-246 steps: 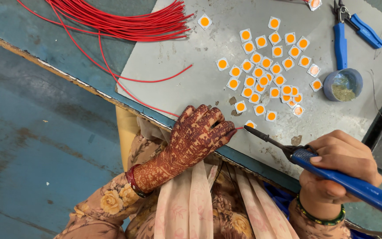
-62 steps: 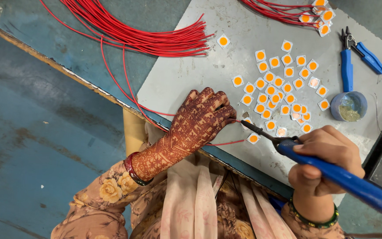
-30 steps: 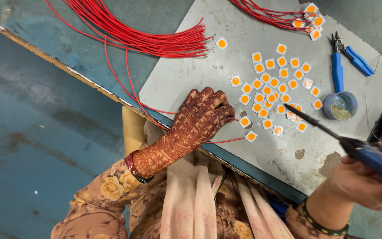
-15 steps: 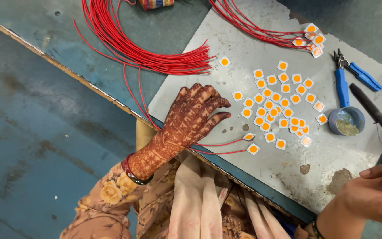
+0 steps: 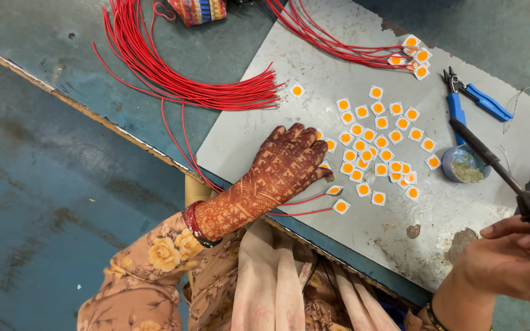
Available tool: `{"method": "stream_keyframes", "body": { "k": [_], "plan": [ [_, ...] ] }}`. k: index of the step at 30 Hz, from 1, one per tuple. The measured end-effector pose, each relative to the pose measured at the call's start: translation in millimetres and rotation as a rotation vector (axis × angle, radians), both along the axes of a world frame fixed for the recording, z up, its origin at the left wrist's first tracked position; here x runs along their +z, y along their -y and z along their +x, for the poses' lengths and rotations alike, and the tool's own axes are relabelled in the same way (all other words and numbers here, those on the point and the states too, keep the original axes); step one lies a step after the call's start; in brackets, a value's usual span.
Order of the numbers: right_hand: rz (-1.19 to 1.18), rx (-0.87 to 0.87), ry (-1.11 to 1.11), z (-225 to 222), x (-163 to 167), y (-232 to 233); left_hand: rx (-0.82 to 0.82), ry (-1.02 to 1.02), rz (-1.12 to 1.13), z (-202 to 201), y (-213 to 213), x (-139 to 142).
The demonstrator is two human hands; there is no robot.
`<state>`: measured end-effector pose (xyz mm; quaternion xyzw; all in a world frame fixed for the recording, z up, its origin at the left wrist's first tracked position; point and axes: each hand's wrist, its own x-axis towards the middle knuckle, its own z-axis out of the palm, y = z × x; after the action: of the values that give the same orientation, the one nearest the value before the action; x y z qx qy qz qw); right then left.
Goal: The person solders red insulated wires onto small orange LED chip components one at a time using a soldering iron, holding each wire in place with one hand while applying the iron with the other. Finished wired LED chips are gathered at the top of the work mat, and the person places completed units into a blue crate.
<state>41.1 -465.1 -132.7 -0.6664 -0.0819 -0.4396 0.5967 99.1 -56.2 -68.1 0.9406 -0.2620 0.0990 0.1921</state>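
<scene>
Left hand (image 5: 283, 168) flat on two wired chips (image 5: 337, 198). Right hand (image 5: 510, 260) grips the iron (image 5: 492, 162), tip up-right, well apart from them.

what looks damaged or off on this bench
The grey work mat is worn: chipped brown patches show near its front edge, and its far corner is ragged. A blue side cutter lies open. The small white squares with orange centres lie in a loose scatter.

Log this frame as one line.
left hand: flat on small square orange-centred chips | right hand: holding blue-handled soldering iron, lifted
</scene>
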Motion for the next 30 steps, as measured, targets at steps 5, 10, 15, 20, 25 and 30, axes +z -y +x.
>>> {"method": "stream_keyframes", "body": {
  "k": [5,10,15,20,25,30],
  "plan": [
    [-0.028,-0.005,0.008,-0.6,3.5,-6.3,-0.03,-0.029,-0.016,-3.4,-15.4,7.3],
    [0.018,0.017,0.01,-1.6,-6.7,1.6,-0.122,0.037,-0.153,-7.3,-16.1,0.9],
    [0.082,-0.028,-0.053,0.4,-34.9,29.6,-0.026,-0.034,-0.094,-7.4,-6.2,-11.3],
    [0.124,0.004,-0.073,2.7,-56.7,44.1,0.07,0.118,-0.155,4.2,-31.7,-9.8],
    [0.018,-0.028,-0.117,1.1,-47.8,30.6,0.29,0.402,-0.002,33.6,-98.1,-0.3],
    [-0.066,-0.04,-0.138,-1.3,-25.6,10.6,0.357,0.222,-0.009,47.9,-105.2,-1.3]
  ]
}}
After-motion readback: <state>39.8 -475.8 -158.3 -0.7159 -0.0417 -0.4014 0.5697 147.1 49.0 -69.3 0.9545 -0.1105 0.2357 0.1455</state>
